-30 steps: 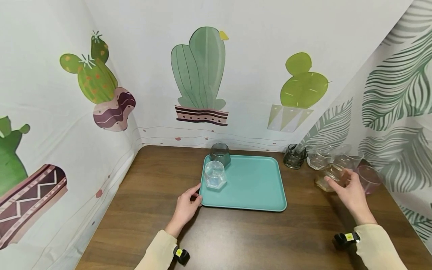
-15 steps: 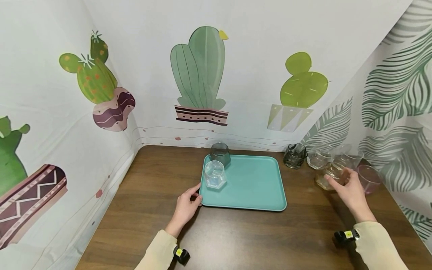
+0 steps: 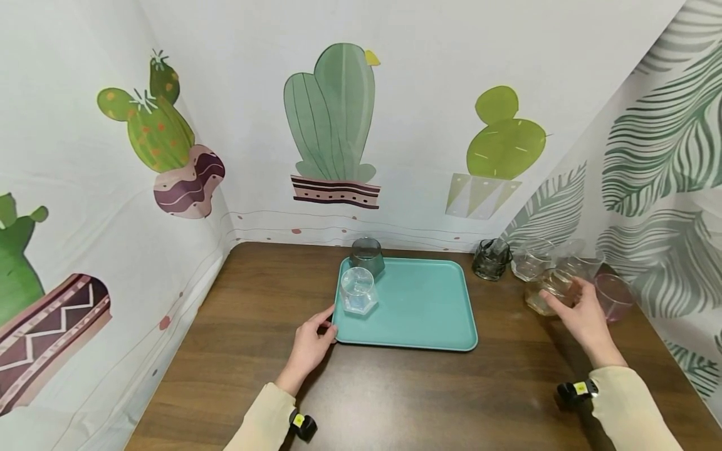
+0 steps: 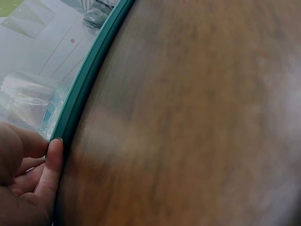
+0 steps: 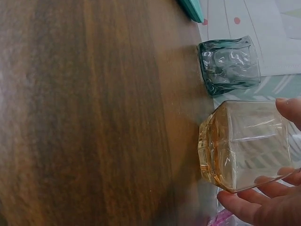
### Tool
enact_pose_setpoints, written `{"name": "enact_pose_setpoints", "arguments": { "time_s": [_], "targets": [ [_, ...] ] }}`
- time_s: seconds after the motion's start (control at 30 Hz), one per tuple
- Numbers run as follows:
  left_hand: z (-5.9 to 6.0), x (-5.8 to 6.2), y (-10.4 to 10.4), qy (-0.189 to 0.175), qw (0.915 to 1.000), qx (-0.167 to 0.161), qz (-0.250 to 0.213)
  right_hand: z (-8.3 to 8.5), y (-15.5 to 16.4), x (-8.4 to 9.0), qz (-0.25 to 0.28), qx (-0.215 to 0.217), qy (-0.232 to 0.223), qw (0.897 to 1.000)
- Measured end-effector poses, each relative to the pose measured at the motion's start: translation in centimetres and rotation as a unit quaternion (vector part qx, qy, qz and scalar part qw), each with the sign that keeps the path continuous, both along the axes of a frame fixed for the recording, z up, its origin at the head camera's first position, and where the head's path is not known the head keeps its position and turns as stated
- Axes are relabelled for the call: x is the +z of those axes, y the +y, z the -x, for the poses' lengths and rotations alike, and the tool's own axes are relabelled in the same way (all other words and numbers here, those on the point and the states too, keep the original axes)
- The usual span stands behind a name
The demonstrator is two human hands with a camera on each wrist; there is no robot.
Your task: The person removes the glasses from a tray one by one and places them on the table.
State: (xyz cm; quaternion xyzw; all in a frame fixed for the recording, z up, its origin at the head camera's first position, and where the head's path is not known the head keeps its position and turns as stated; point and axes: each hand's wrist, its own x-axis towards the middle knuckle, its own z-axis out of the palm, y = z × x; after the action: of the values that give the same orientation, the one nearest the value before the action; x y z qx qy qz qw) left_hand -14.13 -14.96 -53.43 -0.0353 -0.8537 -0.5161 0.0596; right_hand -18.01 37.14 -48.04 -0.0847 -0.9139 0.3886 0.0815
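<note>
The head view takes in the whole table (image 3: 395, 388), while the right wrist view alone shows close up that the amber glass (image 5: 244, 143) stands on the wood with fingers (image 5: 244, 207) curled round its side and a fingertip at its far edge. The right hand (image 3: 583, 313) grips this glass at the right end of the table, just beside a dark glass (image 3: 492, 259), a clear glass (image 3: 531, 260) and a pink glass (image 3: 613, 297); another clear one behind it is hard to make out. The left wrist view shows what the head view leaves small: the left hand (image 3: 311, 346) pinches the near left rim of the tray (image 3: 429, 307), thumb along the edge, fingers loosely bent. On the tray, at its left side, a clear hexagonal glass (image 3: 358, 291) stands in front of a grey glass (image 3: 367, 255). Cactus-print cloth (image 3: 333, 125) backs the table.
</note>
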Motion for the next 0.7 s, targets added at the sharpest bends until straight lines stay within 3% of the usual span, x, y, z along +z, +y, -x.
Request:
{"name": "enact_pose_setpoints", "arguments": {
  "time_s": [0.4,0.57,0.7],
  "targets": [
    [0.0,-0.2,0.0,-0.001,1.0,-0.001,0.008,-0.3,-0.1,0.5,0.005,0.004,0.008,1.0],
    [0.0,-0.2,-0.1,0.0,0.9999,0.001,0.01,-0.6,-0.1,0.9,-0.036,-0.008,0.036,0.999],
    [0.0,-0.3,-0.1,-0.001,1.0,0.003,0.007,-1.1,-0.2,1.2,-0.045,-0.021,0.033,0.998]
  ]
}}
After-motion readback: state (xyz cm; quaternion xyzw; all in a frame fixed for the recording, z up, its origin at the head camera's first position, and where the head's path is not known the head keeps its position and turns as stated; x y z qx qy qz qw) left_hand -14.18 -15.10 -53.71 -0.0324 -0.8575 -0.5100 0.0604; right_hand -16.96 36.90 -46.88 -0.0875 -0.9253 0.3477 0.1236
